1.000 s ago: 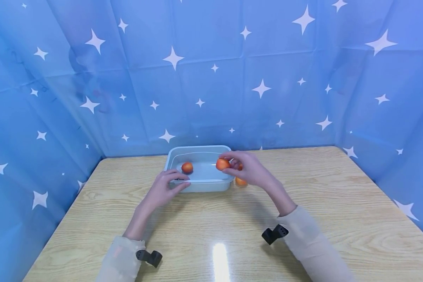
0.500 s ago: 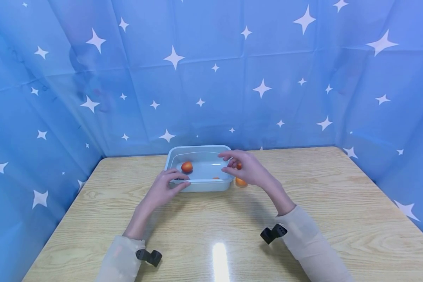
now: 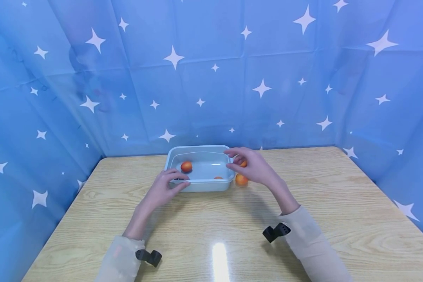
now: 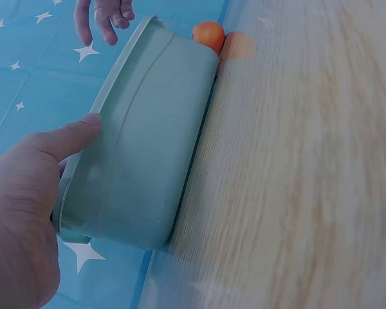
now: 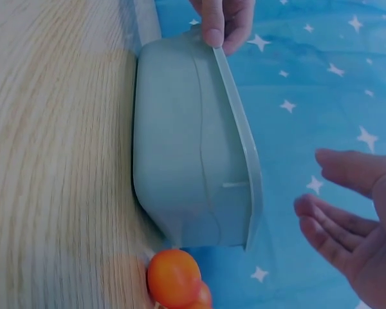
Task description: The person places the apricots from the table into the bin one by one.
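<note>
A pale blue-green plastic tub (image 3: 201,186) stands at the back of the table. My left hand (image 3: 163,187) grips its front left corner, thumb outside the rim and fingers over it; the left wrist view shows the thumb on the tub (image 4: 148,141). Inside lie an orange-red round fruit (image 3: 186,166) at the left and another fruit (image 3: 218,178) mostly hidden by the front wall. Above the right rim hovers my right hand (image 3: 253,166), holding nothing, thumb and fingers apart. Under it, outside the tub, sit an orange fruit (image 3: 241,179) and a partly covered one (image 3: 244,163).
A wooden table (image 3: 197,227) extends in front and to both sides. Behind it hangs a blue curtain (image 3: 211,98) with white stars. In the right wrist view, an orange fruit (image 5: 174,279) rests close beside the tub's end.
My right hand has let go of a fruit, which now lies in the tub near the front wall. The hand has shifted slightly right. The left hand has stayed in place.
</note>
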`<state>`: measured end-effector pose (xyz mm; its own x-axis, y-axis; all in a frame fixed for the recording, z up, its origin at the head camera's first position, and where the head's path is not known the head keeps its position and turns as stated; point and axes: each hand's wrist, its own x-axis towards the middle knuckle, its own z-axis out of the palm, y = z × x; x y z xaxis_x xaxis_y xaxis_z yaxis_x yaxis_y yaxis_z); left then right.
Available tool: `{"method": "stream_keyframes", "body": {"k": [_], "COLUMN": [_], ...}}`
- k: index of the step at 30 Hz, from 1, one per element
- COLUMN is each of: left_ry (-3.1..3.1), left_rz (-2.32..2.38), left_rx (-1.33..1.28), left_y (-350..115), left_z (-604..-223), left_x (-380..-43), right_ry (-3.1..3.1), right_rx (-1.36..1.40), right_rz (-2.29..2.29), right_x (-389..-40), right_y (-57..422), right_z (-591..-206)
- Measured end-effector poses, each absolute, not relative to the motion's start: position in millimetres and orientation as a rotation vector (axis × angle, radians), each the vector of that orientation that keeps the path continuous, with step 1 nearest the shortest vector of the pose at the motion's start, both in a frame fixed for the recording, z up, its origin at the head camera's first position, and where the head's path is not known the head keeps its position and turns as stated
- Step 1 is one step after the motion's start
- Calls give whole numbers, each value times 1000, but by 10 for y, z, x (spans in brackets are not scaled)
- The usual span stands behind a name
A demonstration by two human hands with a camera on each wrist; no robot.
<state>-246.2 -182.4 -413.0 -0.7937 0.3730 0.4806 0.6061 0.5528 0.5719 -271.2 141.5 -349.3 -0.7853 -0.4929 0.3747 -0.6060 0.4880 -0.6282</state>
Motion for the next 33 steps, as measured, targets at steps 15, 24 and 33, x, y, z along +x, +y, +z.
{"method": "stream_keyframes", "body": {"k": [15, 24, 33], "left_ry": [-2470, -2469, -2478], "left_rz": [-1095, -1095, -1097], "left_rx": [-808, -810, -808], "left_y": [-1825, -1831, -1829], "left_z": [-4132, -4141, -4143], "left_x": [-2457, -2457, -2461], "right_ry": [-2601, -2612, -2629], "right_rx": [871, 839, 831], "right_rz": [1194, 1196, 1129], "right_x": [-2757, -2796, -2806], "right_y": [1570, 1650, 1702], "right_z": [-3523, -3586, -3648]}}
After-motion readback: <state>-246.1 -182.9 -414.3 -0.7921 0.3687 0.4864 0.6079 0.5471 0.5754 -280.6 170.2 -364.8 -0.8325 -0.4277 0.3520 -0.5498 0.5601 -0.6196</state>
